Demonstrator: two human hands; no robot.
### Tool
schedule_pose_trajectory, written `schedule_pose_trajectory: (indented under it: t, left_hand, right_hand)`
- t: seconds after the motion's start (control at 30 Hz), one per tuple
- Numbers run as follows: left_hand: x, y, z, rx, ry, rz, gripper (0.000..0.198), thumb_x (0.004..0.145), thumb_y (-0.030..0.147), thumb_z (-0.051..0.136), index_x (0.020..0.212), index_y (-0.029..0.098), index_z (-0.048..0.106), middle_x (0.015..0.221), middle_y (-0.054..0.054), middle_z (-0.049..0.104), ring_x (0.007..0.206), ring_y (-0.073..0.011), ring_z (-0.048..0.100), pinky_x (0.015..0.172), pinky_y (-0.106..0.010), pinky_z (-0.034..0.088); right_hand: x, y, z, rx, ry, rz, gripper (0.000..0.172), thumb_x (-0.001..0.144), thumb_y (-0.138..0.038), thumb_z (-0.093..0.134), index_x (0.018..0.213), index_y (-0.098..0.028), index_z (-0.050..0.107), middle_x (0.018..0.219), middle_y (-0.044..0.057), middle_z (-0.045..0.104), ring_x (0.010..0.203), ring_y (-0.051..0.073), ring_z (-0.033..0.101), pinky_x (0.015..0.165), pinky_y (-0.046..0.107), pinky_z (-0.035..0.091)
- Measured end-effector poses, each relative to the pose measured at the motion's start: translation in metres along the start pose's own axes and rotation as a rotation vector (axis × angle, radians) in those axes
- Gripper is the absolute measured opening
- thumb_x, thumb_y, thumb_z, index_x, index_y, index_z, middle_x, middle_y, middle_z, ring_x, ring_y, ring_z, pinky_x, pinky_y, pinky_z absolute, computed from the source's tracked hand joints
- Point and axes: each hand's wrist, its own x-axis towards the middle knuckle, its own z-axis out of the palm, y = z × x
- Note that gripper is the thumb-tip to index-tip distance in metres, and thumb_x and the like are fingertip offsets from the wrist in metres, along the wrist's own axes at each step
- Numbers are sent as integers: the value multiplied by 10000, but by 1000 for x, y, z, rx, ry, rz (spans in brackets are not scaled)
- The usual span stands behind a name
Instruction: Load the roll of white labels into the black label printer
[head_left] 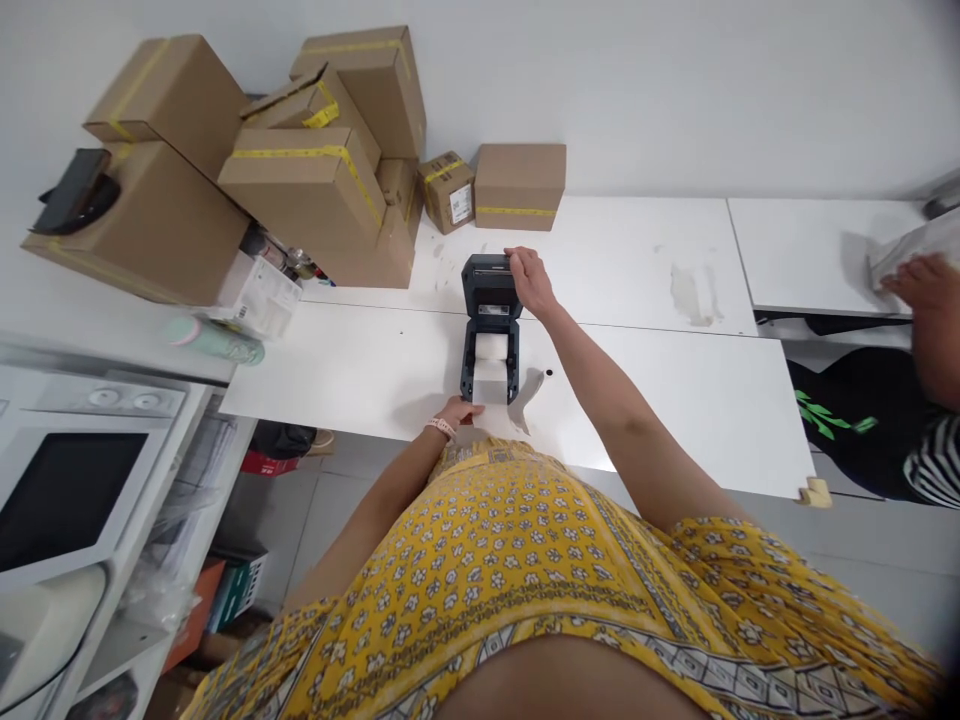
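Note:
A dark label printer [467, 362] stands on the white table in front of me, its lid [475, 288] tipped up and back. Inside lies a white label roll [492, 347], and its paper strip [490, 393] runs out over the front toward me. My right hand [531, 283] grips the upper right edge of the raised lid, fingers bent over it. At the front left corner, my left hand [459, 411] pinches the paper strip, with the thumb on top; its other fingers are partly hidden. A loose curled paper piece [529, 398] lies right of the printer.
Taped cardboard boxes [300, 190] are stacked at the back left, with a smaller box [521, 185] behind the printer. A green bottle [217, 340] lies on the left, above a microwave [82, 470]. At far right, another person's hand [926, 280] rests on a whitish package [919, 245].

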Motion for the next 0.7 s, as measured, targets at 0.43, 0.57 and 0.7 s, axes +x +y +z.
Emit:
schedule_pose_trajectory:
  t: [0.43, 0.57, 0.7]
  left_hand:
    - [6, -17, -7, -21, -11, 73, 745, 560, 172, 908, 1221, 98, 572, 1115, -183, 699, 989, -307, 688, 815, -393, 582]
    - [5, -18, -7, -31, -12, 68, 744, 580, 176, 888, 1241, 99, 553, 1043, -165, 712, 934, -284, 692, 780, -373, 579]
    - [2, -25, -8, -22, -13, 93, 707, 579, 157, 865, 1225, 115, 578, 980, -130, 721, 913, -251, 686, 767, -330, 562]
  right_hand:
    - [-111, -44, 4, -49, 139, -134, 504, 1021, -504, 234, 1315, -258, 562, 1372, 107, 531, 1324, 250, 448, 1108, 476, 378]
    - [-165, -36, 16, -97, 38, -141, 411, 1020, -413, 326, 1293, -242, 580, 1324, 107, 576, 1288, 257, 481, 1073, 482, 398]
    - [-217, -22, 38, -244, -122, -135, 407, 1014, -367, 350, 1319, -222, 576, 1354, 105, 580, 1329, 261, 457, 1100, 487, 351]
